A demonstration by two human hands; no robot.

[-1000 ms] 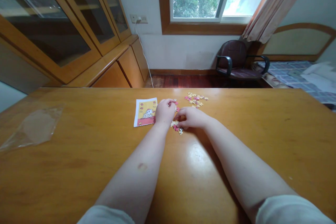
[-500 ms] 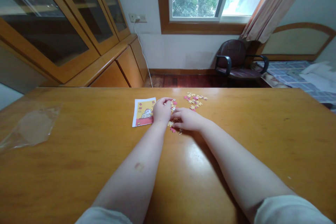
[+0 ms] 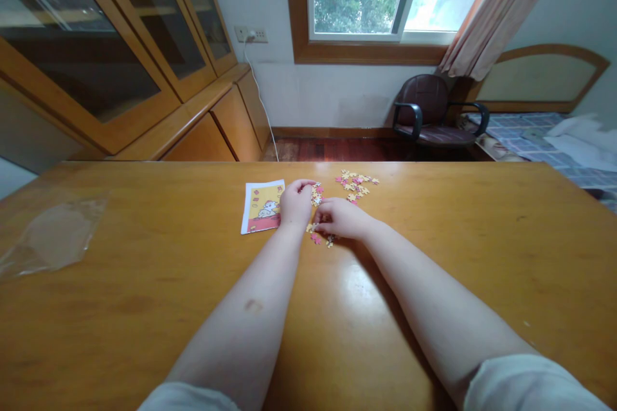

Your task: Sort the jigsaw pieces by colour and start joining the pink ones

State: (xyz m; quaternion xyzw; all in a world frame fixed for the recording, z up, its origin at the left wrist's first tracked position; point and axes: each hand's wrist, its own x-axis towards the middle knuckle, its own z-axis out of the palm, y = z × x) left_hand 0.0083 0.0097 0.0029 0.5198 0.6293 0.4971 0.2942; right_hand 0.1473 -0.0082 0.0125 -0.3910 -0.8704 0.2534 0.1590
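Observation:
My left hand rests on the wooden table with its curled fingertips at a small strip of jigsaw pieces, seemingly pinching one. A printed picture card, showing a white cartoon animal on yellow and red, lies just left of that hand. My right hand is pressed down on a small group of yellow and pink pieces, which its fingers partly hide. Beyond both hands lies a looser cluster of pieces.
The wide wooden table runs across the view, with a clear plastic bag at its left. Beyond its far edge are a glass-fronted wooden cabinet, a dark office chair and a bed.
The whole view has drifted slightly left and down. Both hands stay among the same pieces, with no clear shift of hands or pieces on the table.

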